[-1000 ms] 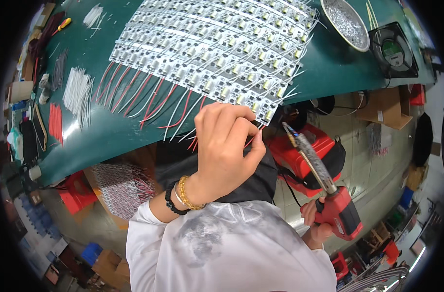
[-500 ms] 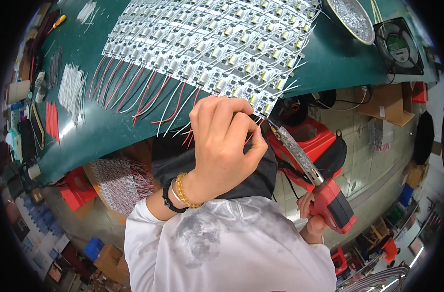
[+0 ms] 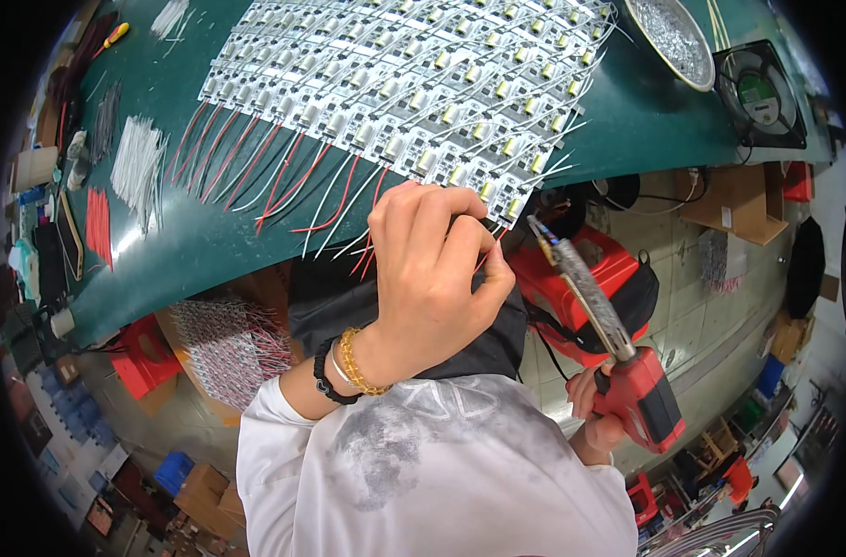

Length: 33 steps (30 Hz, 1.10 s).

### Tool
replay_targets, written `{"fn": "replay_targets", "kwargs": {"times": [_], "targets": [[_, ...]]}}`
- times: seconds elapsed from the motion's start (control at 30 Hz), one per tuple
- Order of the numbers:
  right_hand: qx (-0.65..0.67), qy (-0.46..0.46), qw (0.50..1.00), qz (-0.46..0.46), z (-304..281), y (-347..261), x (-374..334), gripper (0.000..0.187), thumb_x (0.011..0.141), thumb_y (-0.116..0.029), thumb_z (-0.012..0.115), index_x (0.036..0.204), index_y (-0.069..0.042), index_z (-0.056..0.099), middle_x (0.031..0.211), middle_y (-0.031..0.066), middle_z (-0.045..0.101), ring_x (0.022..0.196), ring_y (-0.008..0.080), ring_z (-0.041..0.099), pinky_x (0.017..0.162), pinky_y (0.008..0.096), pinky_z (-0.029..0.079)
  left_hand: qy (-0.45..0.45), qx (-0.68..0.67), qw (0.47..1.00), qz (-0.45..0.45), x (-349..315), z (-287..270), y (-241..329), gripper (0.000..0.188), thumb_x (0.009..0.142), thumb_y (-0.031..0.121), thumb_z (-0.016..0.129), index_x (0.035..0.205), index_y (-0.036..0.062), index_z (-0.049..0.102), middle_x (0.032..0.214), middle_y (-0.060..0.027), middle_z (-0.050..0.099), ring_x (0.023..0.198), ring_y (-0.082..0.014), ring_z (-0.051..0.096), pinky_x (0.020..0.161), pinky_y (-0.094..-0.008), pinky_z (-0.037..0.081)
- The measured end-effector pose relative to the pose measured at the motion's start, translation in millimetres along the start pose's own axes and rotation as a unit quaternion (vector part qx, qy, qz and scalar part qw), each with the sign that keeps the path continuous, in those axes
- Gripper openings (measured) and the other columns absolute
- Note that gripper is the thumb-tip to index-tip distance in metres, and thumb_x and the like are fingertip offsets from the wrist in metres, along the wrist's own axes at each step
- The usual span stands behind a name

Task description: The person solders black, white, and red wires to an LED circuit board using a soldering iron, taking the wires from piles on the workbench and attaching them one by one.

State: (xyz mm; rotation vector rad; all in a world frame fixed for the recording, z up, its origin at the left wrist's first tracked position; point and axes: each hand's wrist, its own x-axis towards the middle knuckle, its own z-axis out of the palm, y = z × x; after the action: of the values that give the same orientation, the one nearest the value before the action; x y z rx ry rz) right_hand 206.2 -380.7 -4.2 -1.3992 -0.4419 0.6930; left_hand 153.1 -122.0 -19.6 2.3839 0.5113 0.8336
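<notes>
Circuit boards (image 3: 413, 88), small white rectangles each carrying a pale cylindrical part, lie tiled in overlapping diagonal rows across the upper middle of the frame, on a dark green table (image 3: 191, 251) with a smooth, slightly glossy top. Thin red and white wire leads (image 3: 284, 176) fan out from the lower edge of the rows toward the table's near rim.

Left hand (image 3: 432, 278), centre frame: fingers curled tight, tips pinched on a thin red wire (image 3: 490, 252) at the lowest corner of the board array, right at the table edge. Beaded yellow bracelet and dark band on the wrist; white sleeve below.

Right hand (image 3: 597, 408), lower right, off the table: closed around the red, blocky grip of a soldering gun (image 3: 618, 357). Its long, dull metal barrel slants up-left, tip just beside the pinched wire and the corner board.

Left of frame on the table: bundle of cut white wires (image 3: 137, 167), bundle of cut red wires (image 3: 98, 223), well apart from the hands. Upper right: round metal dish (image 3: 669, 37) with shiny bits, and a square black fan (image 3: 760, 97).

Open green surface lies between wire leads and rim at lower left. Under the edge: red tool bag (image 3: 585, 278) on a tiled floor, box of finished boards (image 3: 230, 343).
</notes>
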Motion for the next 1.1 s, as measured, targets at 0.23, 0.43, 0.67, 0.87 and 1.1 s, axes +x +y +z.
{"fn": "replay_targets", "kwargs": {"times": [0.23,0.43,0.67,0.87,1.1], "targets": [[-0.042,0.184,0.971,-0.147,-5,71,48,0.05,0.094,-0.032,0.06,0.126,0.001,0.04,0.06,0.0026,0.048,0.053,0.0133,0.049,0.055,0.0274,0.043,-0.009,-0.041,0.998,0.043,22,-35,-11,0.022,0.066,0.003,0.076,0.083,0.004,0.062,0.102,-0.0108,0.06,0.095,-0.033,0.056,0.085,-0.0433,0.044],[-0.228,0.183,0.914,-0.281,74,33,149,0.034,0.084,0.001,0.07,0.112,0.006,0.053,0.094,0.0109,0.068,0.076,0.0161,0.064,0.072,0.0271,0.051,0.04,0.249,0.968,0.005,90,-156,-115,0.016,0.08,0.004,0.064,0.096,0.0025,0.064,0.101,-0.0151,0.064,0.095,-0.0334,0.06,0.083,-0.0423,0.046],[-0.355,0.187,0.813,-0.422,83,44,148,0.036,0.082,-0.005,0.066,0.113,0.005,0.052,0.09,0.0144,0.065,0.078,0.0201,0.065,0.073,0.0313,0.051,-0.131,0.184,0.973,0.04,96,-146,-200,0.021,0.078,0.006,0.065,0.098,0.0029,0.066,0.098,-0.0132,0.061,0.094,-0.0321,0.058,0.083,-0.0389,0.05],[-0.401,0.165,0.813,-0.39,94,24,148,0.044,0.074,-0.006,0.068,0.113,0.004,0.053,0.085,0.015,0.065,0.074,0.0291,0.067,0.069,0.033,0.051,-0.135,0.167,0.972,0.099,107,-153,-204,0.012,0.078,0.007,0.066,0.09,0.0038,0.065,0.095,-0.0107,0.059,0.092,-0.0302,0.057,0.08,-0.0378,0.05],[-0.399,0.166,0.82,-0.374,98,24,155,0.043,0.073,-0.002,0.065,0.113,0.005,0.052,0.091,0.0169,0.062,0.078,0.0301,0.064,0.073,0.0351,0.05,-0.159,0.126,0.972,0.115,122,-158,-220,0.01,0.08,0.008,0.066,0.087,0.0032,0.06,0.091,-0.0101,0.056,0.091,-0.0293,0.056,0.08,-0.0381,0.047]]}}
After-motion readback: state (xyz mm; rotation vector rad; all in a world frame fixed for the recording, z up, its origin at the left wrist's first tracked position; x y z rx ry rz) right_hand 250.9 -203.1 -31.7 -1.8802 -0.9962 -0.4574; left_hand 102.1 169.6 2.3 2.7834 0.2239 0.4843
